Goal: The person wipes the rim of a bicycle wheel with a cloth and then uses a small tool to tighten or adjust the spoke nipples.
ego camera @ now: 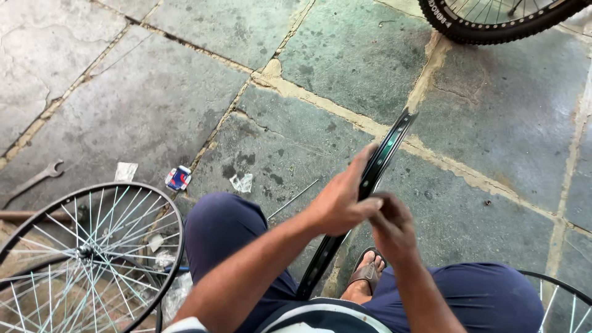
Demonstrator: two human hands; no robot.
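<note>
Standing edge-on, rim (381, 161) runs from lap up-right; left hand (339, 200) grasps its left side, right hand (391, 228) pinches it lower, both touching.

The floor is paved with large, irregular grey-green stone slabs (154, 105), worn and stained, with sandy pale mortar joints (320, 102) running diagonally between them. Daylight falls evenly, without hard shadows. A spoked silver bicycle wheel (86, 253) lies at the lower left. Beyond it a grey open-ended metal spanner (37, 179) rests on the stone. Scraps of white paper (242, 182) and a small red, white and blue packet (178, 177) lie scattered near a joint, with a thin loose metal spoke (295, 198) close by. A black knobbly bicycle tyre (493, 24) on its wheel shows at the top right edge.
</note>
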